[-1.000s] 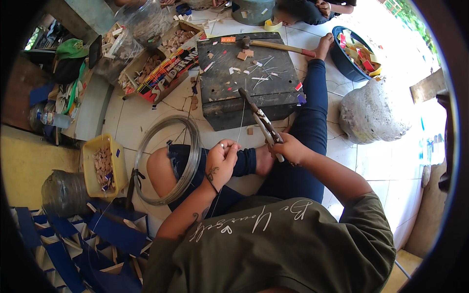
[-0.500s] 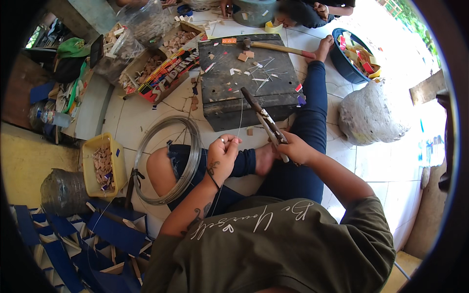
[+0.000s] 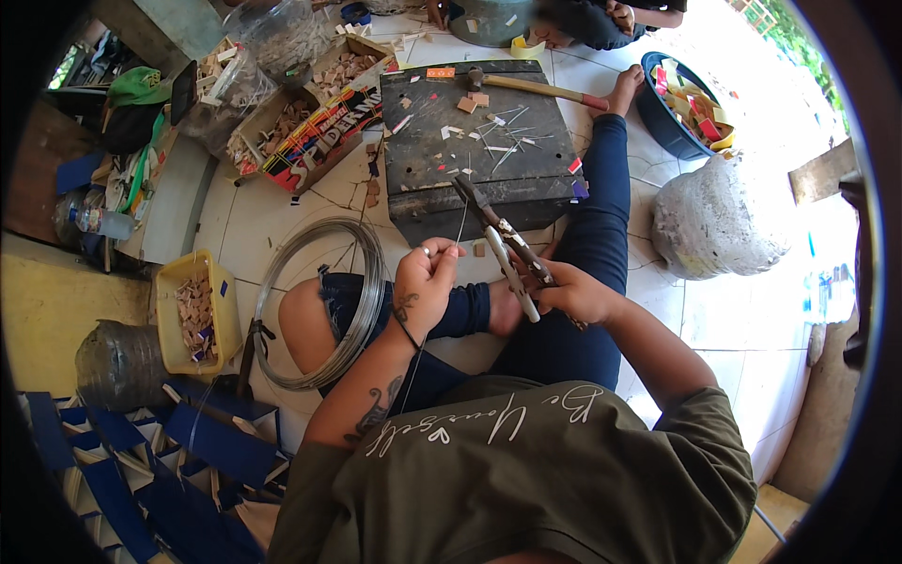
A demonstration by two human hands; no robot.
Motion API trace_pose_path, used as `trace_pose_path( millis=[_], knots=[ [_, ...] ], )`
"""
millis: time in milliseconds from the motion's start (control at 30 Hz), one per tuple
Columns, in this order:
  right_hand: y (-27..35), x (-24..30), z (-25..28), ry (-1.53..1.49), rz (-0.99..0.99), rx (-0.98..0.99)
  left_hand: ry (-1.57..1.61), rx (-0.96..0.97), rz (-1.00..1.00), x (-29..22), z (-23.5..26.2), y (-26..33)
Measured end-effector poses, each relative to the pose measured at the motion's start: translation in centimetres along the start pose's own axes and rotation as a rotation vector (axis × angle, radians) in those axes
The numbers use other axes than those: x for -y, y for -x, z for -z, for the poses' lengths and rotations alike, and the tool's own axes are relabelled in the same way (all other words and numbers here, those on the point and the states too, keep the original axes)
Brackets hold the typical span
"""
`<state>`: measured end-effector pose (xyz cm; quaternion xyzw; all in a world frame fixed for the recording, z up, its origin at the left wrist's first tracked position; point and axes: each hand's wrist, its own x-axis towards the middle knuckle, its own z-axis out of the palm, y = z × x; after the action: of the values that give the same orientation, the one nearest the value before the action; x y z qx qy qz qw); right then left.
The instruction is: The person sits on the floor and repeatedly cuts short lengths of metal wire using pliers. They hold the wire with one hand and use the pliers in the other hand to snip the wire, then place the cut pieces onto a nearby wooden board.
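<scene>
Head view: left hand (image 3: 427,282) fingers pinch a thin wire (image 3: 460,224); right hand (image 3: 573,293) is clamped round pliers (image 3: 498,240) gripping its upper end. A slack pinch could let it spring loose above the dark block (image 3: 489,179).

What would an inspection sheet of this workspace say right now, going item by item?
Surface: white tiled floor; dark work block strewn with wire offcuts.
Job's things: thin wire pinched by left hand; pliers in right hand, jaws at the wire.
Clutter: hammer on block; wire coil; yellow tub of wood bits; blue bowl; grey sack.
Grippers: both hands closed, gripping.
Cables: nothing seen.
Surroundings: another person seated beyond the block.
</scene>
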<state>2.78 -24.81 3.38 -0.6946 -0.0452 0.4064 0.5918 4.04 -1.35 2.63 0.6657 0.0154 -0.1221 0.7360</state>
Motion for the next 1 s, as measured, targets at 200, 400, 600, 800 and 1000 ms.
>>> trace_pose_path(
  millis=[200, 400, 600, 800, 1000],
  knots=[
    [-0.2, 0.4, -0.4, -0.013, 0.059, -0.03, -0.087, 0.021, -0.028, 0.1, 0.0, -0.2],
    [-0.2, 0.7, -0.5, -0.082, 0.048, -0.031, -0.173, 0.016, -0.084, 0.3, 0.1, -0.5],
    [-0.5, 0.9, 0.0, -0.053, 0.043, -0.019, -0.192, 0.022, -0.091, 0.4, 0.1, -0.6],
    [-0.2, 0.2, 0.9, -0.06, 0.082, 0.075, -0.27, 0.015, -0.197, 1.0, -0.2, -0.6],
    [-0.7, -0.3, 0.2, -0.119, 0.06, -0.037, -0.319, -0.098, -0.498, 2.3, -0.3, -1.9]
  ],
)
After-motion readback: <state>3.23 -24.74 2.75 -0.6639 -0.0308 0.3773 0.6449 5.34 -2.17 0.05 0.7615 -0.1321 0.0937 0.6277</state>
